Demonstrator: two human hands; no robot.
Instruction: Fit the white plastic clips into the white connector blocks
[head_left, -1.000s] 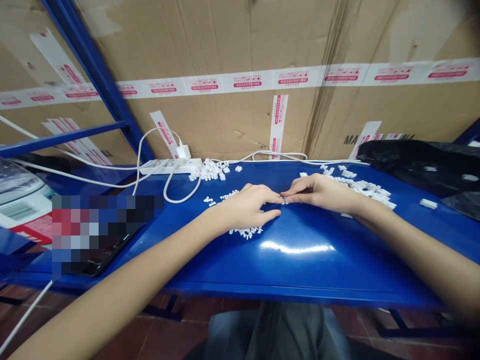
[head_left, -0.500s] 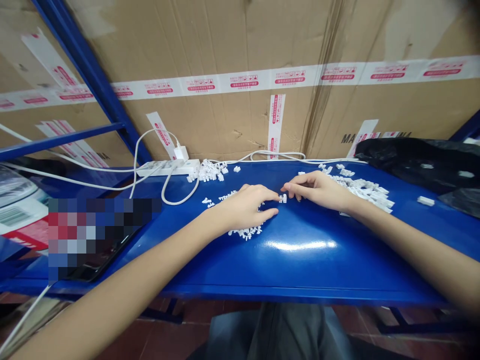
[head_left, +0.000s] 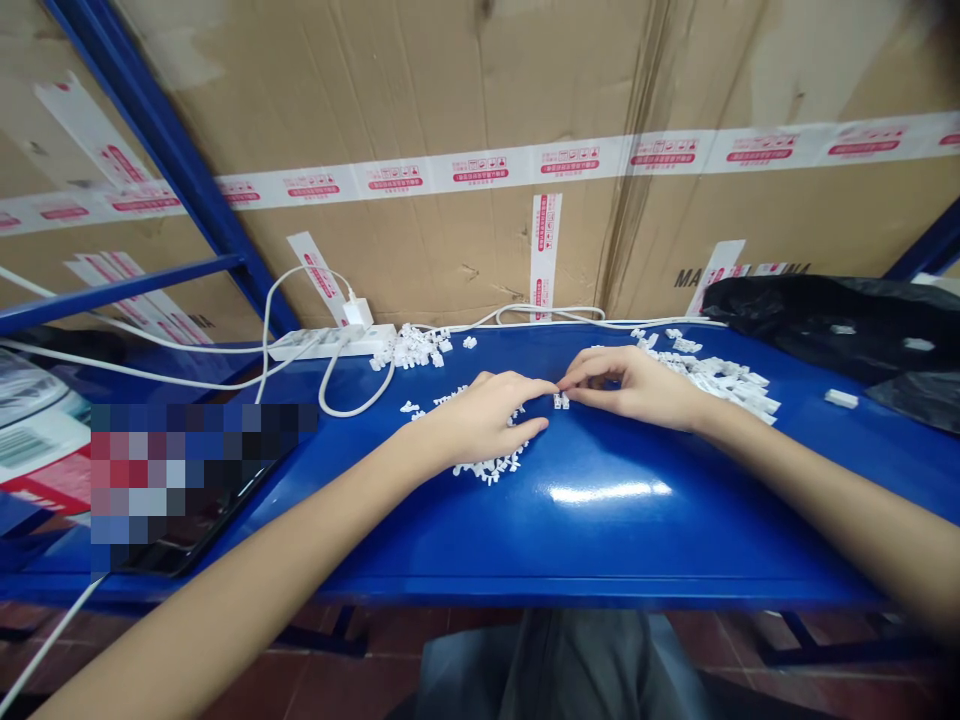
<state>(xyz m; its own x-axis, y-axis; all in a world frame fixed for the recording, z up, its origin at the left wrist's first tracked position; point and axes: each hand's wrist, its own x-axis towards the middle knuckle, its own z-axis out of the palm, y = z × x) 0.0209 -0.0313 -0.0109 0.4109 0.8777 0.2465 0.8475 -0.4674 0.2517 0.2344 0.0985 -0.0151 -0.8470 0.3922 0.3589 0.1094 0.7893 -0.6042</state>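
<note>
My left hand reaches over a pile of tiny white plastic parts, palm down. Its index finger stretches to the small white plastic piece and its thumb stays apart, with nothing seen between them. From the other side, my right hand brings thumb and index fingertip together at that same piece, closed on its edge. The fingertips partly cover the piece, so its exact shape is hard to make out. Behind my right hand spreads a heap of larger white plastic pieces.
Another white heap lies by the power strip with its cables. A dark phone-like device is at left, partly pixelated. A black plastic bag and one loose white piece are at right. Cardboard boxes stand behind the blue table.
My right thumb and index finger have closed in on the small white piece. My left hand has barely moved. The whole view has shifted slightly.
</note>
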